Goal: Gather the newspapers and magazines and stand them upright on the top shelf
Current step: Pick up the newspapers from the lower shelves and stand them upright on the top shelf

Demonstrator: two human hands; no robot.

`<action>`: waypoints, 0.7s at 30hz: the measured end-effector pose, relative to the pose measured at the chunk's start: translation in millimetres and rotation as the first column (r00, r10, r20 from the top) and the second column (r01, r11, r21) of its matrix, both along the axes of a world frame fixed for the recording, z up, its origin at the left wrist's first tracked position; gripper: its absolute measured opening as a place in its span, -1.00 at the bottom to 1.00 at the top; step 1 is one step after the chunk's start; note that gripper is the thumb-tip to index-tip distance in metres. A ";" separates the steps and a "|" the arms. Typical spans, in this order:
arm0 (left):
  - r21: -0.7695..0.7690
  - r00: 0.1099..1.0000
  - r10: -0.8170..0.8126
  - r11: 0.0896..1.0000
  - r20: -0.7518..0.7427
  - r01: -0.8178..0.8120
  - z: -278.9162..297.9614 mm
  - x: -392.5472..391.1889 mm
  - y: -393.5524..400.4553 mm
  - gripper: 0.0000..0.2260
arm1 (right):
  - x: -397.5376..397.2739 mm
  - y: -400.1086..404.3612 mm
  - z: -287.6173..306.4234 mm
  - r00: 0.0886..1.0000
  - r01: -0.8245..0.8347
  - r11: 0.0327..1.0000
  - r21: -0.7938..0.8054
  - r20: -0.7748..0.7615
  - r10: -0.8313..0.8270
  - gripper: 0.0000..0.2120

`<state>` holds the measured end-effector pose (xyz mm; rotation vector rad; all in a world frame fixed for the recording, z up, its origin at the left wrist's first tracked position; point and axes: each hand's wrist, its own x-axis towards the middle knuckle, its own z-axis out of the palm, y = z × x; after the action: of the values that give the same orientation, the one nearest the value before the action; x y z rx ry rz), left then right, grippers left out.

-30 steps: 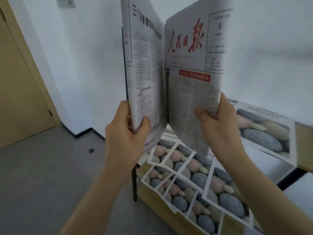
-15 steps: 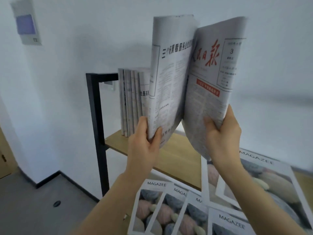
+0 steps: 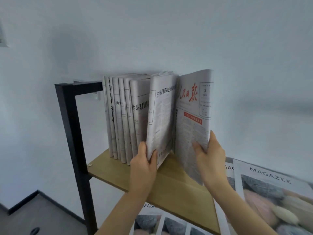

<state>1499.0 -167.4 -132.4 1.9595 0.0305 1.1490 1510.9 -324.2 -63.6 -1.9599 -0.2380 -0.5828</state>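
Nearest the viewer, magazines [image 3: 169, 224] with pebble covers lay on a lower level, and another magazine [image 3: 274, 187] titled MAGAZEE lay flat at the right end of the top shelf [image 3: 177, 189]. Above them, the left hand [image 3: 144, 165] kept a closed grip, thumb in front, on the lower edge of a folded newspaper [image 3: 160, 116]. The right hand [image 3: 210, 158] gripped the lower right corner of a red-titled newspaper [image 3: 193, 119]. Both papers stood upright over the wooden shelf, touching along their far edges. Just left of them, a row of newspapers [image 3: 125, 119] stood upright against the black frame [image 3: 71, 126]. Farthest was the white wall [image 3: 152, 31].
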 end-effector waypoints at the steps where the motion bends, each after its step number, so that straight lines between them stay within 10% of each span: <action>1: 0.005 1.000 0.005 1.000 -0.003 -0.005 -2.0 2.4 1.6 -0.84 | 2.4 2.3 -3.4 1.000 0.005 1.000 -0.017 -0.001 -0.005 -0.79; 21: 0.439 0.888 0.438 0.776 0.140 -0.452 3.1 35.4 29.2 -0.40 | 7.4 43.6 -24.9 0.997 0.026 1.000 -0.017 -0.071 -0.027 -0.60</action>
<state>1534.3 -138.2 -129.3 2.4394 0.2397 1.6119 1518.3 -280.6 -88.4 -1.9976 -0.1727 -0.5282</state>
